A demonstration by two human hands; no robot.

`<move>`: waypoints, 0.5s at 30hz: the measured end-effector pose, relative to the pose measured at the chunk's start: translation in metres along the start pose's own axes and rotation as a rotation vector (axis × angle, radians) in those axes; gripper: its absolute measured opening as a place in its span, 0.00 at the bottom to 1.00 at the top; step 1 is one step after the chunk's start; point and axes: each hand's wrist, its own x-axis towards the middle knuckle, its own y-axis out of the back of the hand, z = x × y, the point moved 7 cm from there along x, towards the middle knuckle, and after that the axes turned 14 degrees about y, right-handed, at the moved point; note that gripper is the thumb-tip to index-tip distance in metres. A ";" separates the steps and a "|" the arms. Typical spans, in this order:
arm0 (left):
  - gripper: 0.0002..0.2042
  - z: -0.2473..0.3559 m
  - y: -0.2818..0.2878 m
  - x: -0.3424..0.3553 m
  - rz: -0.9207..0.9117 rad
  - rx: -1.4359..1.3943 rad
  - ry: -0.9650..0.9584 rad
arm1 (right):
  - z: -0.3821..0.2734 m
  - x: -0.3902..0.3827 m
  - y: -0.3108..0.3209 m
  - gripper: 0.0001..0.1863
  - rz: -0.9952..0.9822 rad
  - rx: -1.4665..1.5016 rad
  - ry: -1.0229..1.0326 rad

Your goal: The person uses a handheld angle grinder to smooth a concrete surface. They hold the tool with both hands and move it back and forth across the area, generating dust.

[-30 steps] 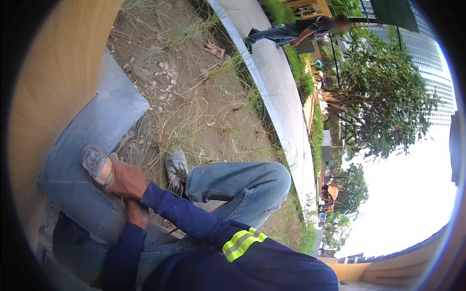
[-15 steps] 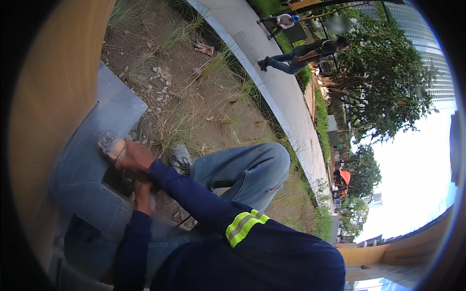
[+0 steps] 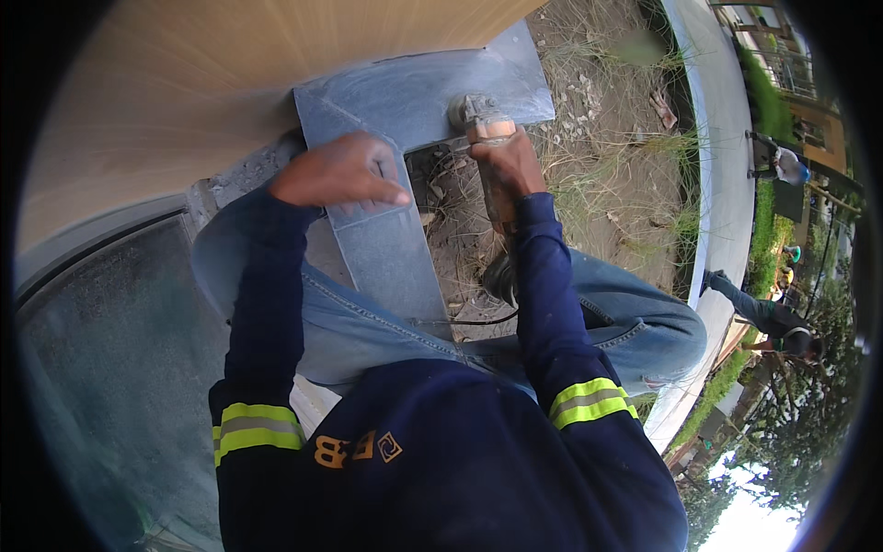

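My right hand [image 3: 511,164] is wrapped round the orange body of an angle grinder [image 3: 497,129]. The tool's dusty metal head points away from me and rests at the grey stone slab [image 3: 395,92], near its far right part. My left hand [image 3: 345,173] hovers over the slab's corner, off the tool, with fingers loosely curled, thumb apart and nothing visible in it. From the corner a narrower slab strip [image 3: 391,258] runs back toward my knees. A dark cord [image 3: 487,322] crosses near my leg. The grinder's disc is hard to make out.
A curved tan wall [image 3: 212,101] rises behind the slab. Dusty glass [image 3: 129,368] lies at the left. Dry grass and soil [image 3: 598,166] spread to the right, bordered by a pale kerb [image 3: 699,138]. A person [image 3: 773,322] walks on the path beyond, with others farther off.
My left hand has come off the grinder and moved left over the slab. My right hand still grips the tool. The view has turned left, shifting the scene rightward.
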 end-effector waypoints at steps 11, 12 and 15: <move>0.18 -0.014 0.092 -0.031 0.308 0.052 0.099 | -0.027 0.001 -0.050 0.38 -0.150 -0.040 0.075; 0.18 -0.023 0.089 -0.026 0.302 0.127 0.168 | -0.037 -0.004 -0.057 0.38 -0.170 -0.076 0.066; 0.18 -0.026 0.093 -0.020 0.344 0.165 0.206 | -0.049 -0.010 -0.064 0.38 -0.184 -0.098 0.040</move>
